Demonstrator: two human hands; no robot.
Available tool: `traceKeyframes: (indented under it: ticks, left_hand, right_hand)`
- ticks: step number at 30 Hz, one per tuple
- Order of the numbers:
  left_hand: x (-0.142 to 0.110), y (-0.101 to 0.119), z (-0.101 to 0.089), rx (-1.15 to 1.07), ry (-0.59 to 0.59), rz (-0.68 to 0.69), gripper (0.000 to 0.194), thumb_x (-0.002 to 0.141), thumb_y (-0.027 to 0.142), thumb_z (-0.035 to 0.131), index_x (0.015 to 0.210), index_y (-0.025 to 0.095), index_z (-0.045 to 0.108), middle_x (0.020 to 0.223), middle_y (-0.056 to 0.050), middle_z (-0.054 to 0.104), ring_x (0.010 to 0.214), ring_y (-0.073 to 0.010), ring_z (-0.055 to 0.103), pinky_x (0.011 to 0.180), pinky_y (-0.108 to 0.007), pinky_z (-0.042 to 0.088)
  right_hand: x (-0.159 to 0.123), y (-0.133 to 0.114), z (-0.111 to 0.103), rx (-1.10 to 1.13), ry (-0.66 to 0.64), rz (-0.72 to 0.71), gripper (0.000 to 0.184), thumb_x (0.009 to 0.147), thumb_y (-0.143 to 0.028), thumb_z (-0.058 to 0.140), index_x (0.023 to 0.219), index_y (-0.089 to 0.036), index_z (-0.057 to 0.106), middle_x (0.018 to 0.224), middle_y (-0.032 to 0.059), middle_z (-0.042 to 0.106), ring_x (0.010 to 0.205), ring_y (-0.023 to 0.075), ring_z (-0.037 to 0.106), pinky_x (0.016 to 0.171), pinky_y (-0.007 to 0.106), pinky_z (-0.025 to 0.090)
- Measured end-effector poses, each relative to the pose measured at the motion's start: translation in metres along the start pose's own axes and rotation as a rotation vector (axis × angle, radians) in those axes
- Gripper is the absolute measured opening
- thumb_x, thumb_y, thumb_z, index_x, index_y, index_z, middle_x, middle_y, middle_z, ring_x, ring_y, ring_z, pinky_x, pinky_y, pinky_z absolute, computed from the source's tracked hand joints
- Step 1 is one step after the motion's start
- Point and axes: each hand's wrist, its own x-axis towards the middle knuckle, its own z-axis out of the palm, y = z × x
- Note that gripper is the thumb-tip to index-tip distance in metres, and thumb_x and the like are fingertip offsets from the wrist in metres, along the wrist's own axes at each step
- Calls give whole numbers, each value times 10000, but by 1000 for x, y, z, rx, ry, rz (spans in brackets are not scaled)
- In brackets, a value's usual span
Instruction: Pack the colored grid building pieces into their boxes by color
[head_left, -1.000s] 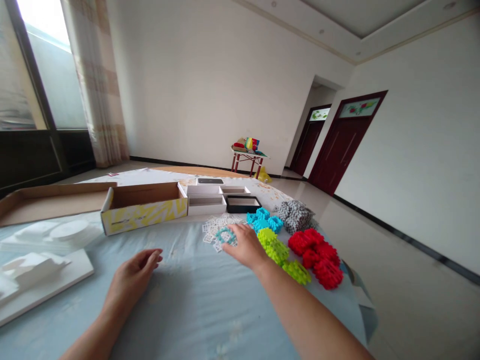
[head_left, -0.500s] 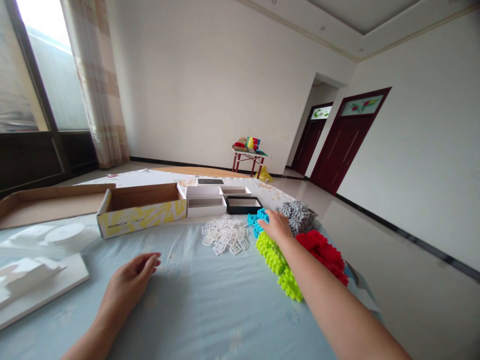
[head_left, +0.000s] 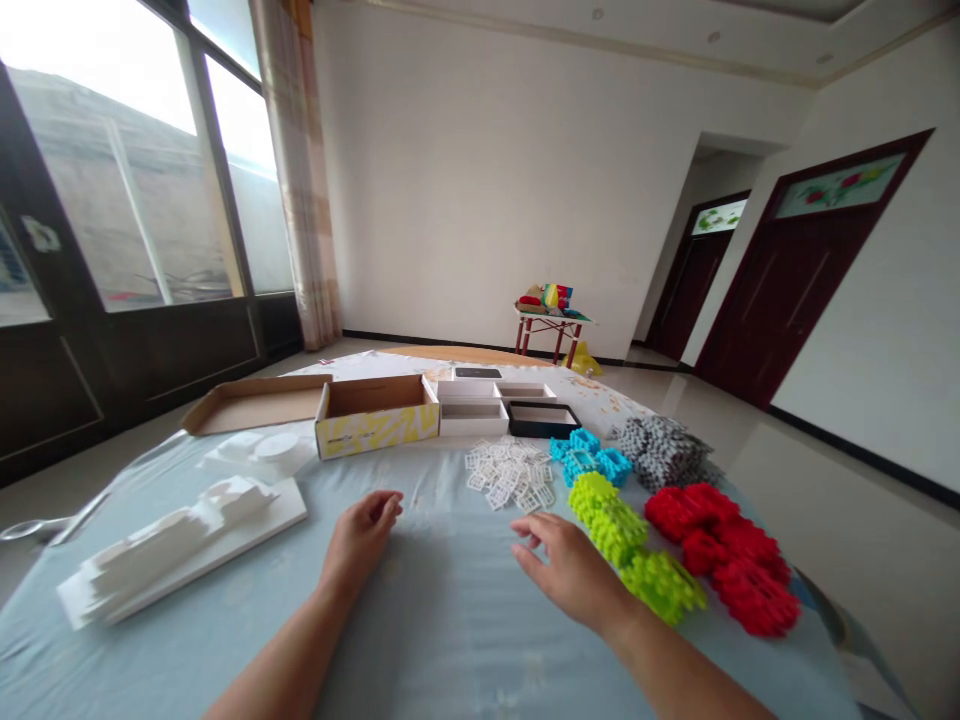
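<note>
My left hand (head_left: 363, 532) rests on the blue tablecloth, fingers curled together with the thumb against them; nothing shows in it. My right hand (head_left: 564, 560) hovers over the cloth, palm down, thumb and fingers apart, and holds nothing that I can see. Just beyond it lies a loose pile of small white square lattice pieces (head_left: 510, 472). To its right are lime-green building blocks (head_left: 609, 515), joined in clumps. Blue blocks (head_left: 589, 458) sit behind these. Red blocks (head_left: 724, 550) lie further right, and a heap of grey blocks (head_left: 664, 450) is behind them.
A yellow-and-white cardboard box (head_left: 379, 425) stands open at the back, its brown lid (head_left: 255, 402) to the left. Small white boxes (head_left: 474, 416) and a black-rimmed box (head_left: 544, 420) are beside it. White foam pieces (head_left: 187, 540) lie left. The table's edge curves round at right.
My right hand has drawn back from the blue blocks towards me and is now over the cloth. My left hand keeps its curled shape. The view has turned left and levelled.
</note>
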Motion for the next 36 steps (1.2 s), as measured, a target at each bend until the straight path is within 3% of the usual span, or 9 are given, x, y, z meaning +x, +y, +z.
traceKeyframes:
  ticks: [6, 17, 36]
  left_hand:
    - [-11, 21, 0, 139, -10, 75, 269, 772, 353, 446, 817, 188, 653, 696, -19, 680, 655, -163, 606, 640, -259, 453]
    - [-27, 37, 3, 254, -61, 224, 241, 803, 263, 439, 836, 195, 668, 787, -33, 680, 679, -141, 585, 664, -236, 426]
    - [-44, 56, 22, 349, -269, 380, 274, 857, 313, 379, 871, 229, 640, 796, -24, 643, 730, -158, 588, 705, -264, 418]
  right_hand:
    - [-23, -7, 11, 83, -82, 70, 242, 822, -299, 464, 954, -195, 637, 820, 36, 662, 721, 157, 598, 699, 259, 449]
    - [-34, 24, 42, 161, -84, 39, 243, 836, -308, 435, 883, -182, 638, 806, 49, 619, 703, 153, 577, 665, 249, 444]
    - [-28, 17, 34, 120, -49, 67, 200, 807, -246, 485, 892, -196, 659, 802, 27, 623, 710, 126, 566, 664, 214, 421]
